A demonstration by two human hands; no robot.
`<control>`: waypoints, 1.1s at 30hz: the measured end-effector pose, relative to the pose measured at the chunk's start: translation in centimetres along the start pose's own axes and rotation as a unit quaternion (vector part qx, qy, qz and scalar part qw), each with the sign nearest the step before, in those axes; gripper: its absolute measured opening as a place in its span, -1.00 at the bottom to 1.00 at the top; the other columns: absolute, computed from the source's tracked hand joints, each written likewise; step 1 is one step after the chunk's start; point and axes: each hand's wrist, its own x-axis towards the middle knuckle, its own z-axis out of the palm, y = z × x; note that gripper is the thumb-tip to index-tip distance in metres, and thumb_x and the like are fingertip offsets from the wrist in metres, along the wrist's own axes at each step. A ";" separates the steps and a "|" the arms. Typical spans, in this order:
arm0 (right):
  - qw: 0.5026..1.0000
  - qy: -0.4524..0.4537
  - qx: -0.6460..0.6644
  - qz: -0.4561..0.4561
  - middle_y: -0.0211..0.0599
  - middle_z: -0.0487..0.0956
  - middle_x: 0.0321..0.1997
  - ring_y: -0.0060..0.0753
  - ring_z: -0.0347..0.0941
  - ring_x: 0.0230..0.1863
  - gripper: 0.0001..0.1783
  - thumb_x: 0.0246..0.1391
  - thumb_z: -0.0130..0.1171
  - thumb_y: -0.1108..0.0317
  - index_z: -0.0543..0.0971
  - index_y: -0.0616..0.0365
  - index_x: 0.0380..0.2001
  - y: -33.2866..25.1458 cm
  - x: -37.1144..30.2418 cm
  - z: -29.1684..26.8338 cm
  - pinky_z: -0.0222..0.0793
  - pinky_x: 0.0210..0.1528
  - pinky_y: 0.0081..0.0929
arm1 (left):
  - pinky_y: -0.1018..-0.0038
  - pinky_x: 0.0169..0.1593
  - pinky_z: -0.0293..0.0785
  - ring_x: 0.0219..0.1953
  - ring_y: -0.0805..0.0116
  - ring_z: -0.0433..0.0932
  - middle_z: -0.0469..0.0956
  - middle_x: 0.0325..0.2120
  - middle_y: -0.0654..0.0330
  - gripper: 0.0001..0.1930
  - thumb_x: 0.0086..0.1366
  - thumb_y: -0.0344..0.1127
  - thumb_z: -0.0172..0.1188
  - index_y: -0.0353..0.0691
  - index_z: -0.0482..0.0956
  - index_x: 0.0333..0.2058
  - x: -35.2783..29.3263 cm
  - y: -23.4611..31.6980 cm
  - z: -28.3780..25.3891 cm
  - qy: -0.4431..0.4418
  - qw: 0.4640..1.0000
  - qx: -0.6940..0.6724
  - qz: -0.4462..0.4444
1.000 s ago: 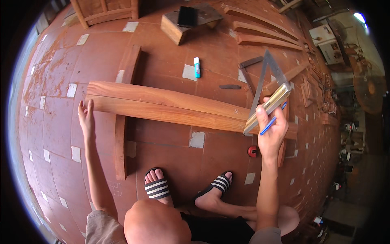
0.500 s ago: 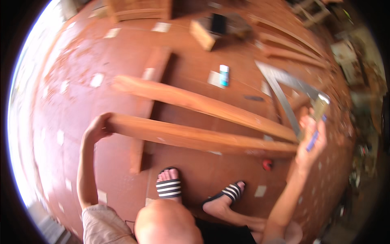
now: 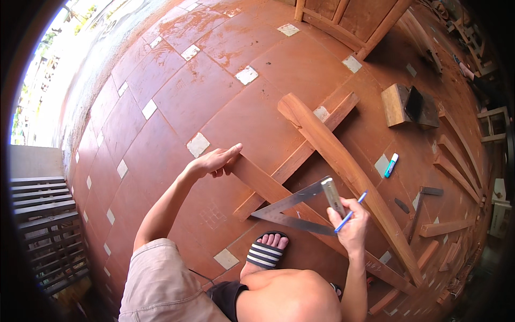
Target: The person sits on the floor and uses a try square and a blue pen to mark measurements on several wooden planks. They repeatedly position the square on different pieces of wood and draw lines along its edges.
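My left hand (image 3: 217, 161) grips the near-left end of a long wooden board (image 3: 262, 181), with some fingers curled at its edge. The board slants down to the right, across a wooden crosspiece (image 3: 292, 167) on the floor. Fingers of my right hand (image 3: 351, 228) close around the stock of a metal triangular set square (image 3: 292, 198). A blue pen (image 3: 344, 222) is held in the same hand. The square's blade lies over the board; whether it touches is unclear. Beside it, a second, thicker timber (image 3: 343, 153) also rests over the crosspiece.
Tiled floor surrounds my sandalled foot (image 3: 266, 252). At right are a wooden block (image 3: 396, 107) with a black object on top, a white and teal tube (image 3: 391, 165), and several curved wooden pieces (image 3: 456, 174). A wooden furniture frame (image 3: 338, 32) stands at the back. Dark slatted racks (image 3: 48, 214) are at left.
The view has turned, so the timbers now slant down to the right. My right hand has brought the square from the far end to over the board's middle. My left hand remains at the board's end.
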 end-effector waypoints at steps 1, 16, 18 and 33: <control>0.999 -0.032 0.009 0.003 -0.11 0.79 -0.29 -0.34 0.74 -0.31 -0.68 0.14 0.58 0.40 0.75 0.33 -0.10 -0.1 0.8 1.7 0.63 -0.24 -0.34 | 0.41 -0.47 0.45 -0.57 0.42 0.52 0.66 -0.45 0.14 0.01 0.47 0.70 -0.16 -0.28 0.64 0.13 -0.9 -1.3 0.5 0.015 0.997 -0.072 0.008; 0.986 -0.148 -0.061 -0.051 0.03 0.78 -0.22 -0.02 0.76 -0.24 -0.54 0.05 0.64 0.42 0.77 0.37 0.01 -1.1 5.8 10.2 0.66 -0.15 -0.20 | 0.36 -0.19 0.67 -0.29 0.46 0.73 0.81 -0.33 0.15 -0.53 0.56 0.06 0.35 -0.36 0.79 -0.13 -6.0 -2.2 11.8 -0.018 0.973 -0.208 0.097; 0.987 -0.141 -0.062 -0.040 0.02 0.77 -0.23 -0.03 0.76 -0.24 -0.53 0.04 0.64 0.44 0.77 0.38 0.02 -1.2 5.5 10.4 0.66 -0.15 -0.21 | 0.41 -0.12 0.68 -0.25 0.49 0.74 0.82 -0.30 0.18 -0.56 0.60 0.01 0.33 -0.36 0.78 -0.10 -5.9 -2.1 12.2 -0.014 0.964 -0.250 0.092; 0.987 -0.145 -0.056 -0.029 0.01 0.76 -0.23 -0.03 0.73 -0.22 -0.52 0.04 0.64 0.47 0.76 0.41 0.03 -2.1 6.2 11.8 0.64 -0.15 -0.20 | 0.44 -0.24 0.58 -0.36 0.58 0.60 0.72 -0.47 0.29 -0.59 0.63 -0.04 0.29 -0.34 0.77 -0.23 -6.2 -2.4 11.3 0.024 0.954 -0.290 0.070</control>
